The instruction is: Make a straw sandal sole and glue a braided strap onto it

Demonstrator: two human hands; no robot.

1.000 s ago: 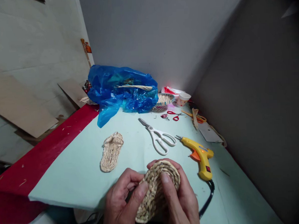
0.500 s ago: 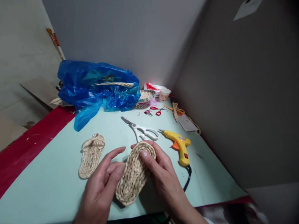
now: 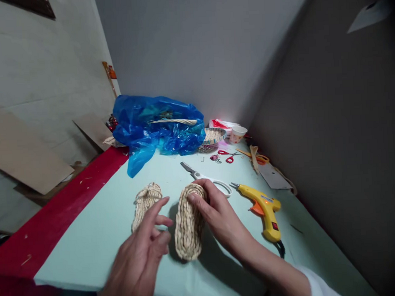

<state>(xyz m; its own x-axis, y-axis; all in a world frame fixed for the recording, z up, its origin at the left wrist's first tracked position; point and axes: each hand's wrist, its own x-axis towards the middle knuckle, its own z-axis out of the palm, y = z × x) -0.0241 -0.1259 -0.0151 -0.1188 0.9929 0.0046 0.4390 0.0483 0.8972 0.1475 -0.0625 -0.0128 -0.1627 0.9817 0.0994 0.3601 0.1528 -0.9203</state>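
Note:
My right hand point(image 3: 214, 209) grips a braided straw sole point(image 3: 187, 228) by its far end, thumb on top and fingers behind. The sole is tilted up above the table, its coiled braid facing me. To its left, my left hand point(image 3: 146, 243) is apart from it, fingers spread and holding nothing. Partly hidden behind that hand lies a second woven straw sole point(image 3: 146, 203) with a strap across it, like a small slipper. White-handled scissors point(image 3: 219, 184) lie just beyond my right hand, which covers part of them.
A yellow glue gun point(image 3: 265, 210) lies at right with its black cord. Farther back are red scissors point(image 3: 229, 156), orange scissors point(image 3: 260, 159), a paper cup point(image 3: 238, 134), a woven basket point(image 3: 215, 136) and a blue plastic bag point(image 3: 164, 136). A grey wall point(image 3: 298, 116) borders the right side.
My left hand has come away from the straw sole, leaving only the right hand on it. The sole has turned more upright. The whole view has shifted, with things appearing farther right.

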